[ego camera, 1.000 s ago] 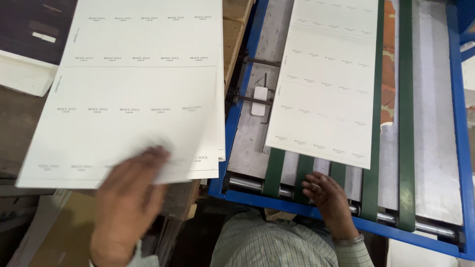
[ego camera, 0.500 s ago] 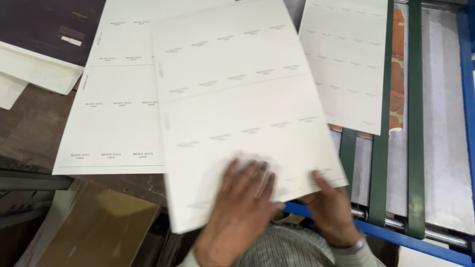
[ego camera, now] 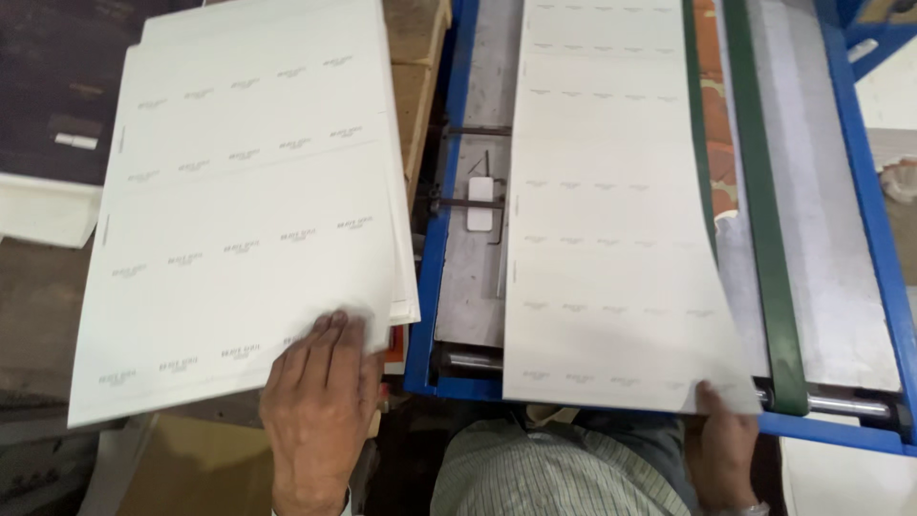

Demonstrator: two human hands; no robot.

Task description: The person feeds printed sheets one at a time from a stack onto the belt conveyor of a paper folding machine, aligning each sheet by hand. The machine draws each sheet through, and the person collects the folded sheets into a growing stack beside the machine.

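Since the earlier frame the sheet we carried has moved onto the blue feeder table (ego camera: pixel 864 182), its near corner pinched by our right hand (ego camera: pixel 721 444). Left of the feeder table, our left hand (ego camera: pixel 320 401) lies flat, fingers spread, on the stack of printed sheets (ego camera: pixel 239 220), so we judge one sheet (ego camera: pixel 611 248) fed and the stack left to feed.

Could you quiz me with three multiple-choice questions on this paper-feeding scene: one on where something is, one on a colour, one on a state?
1. Where is the left hand?
A. on the stack
B. on the belt
C. in the air

2. What colour is the machine frame?
A. red
B. blue
C. yellow

3. How does the right hand meet the sheet?
A. apart from it
B. crumpling it
C. holding its near corner

Answers: 1 A, fingers press the stack's near edge. 2 B, the rails are blue. 3 C, fingers grip the corner.
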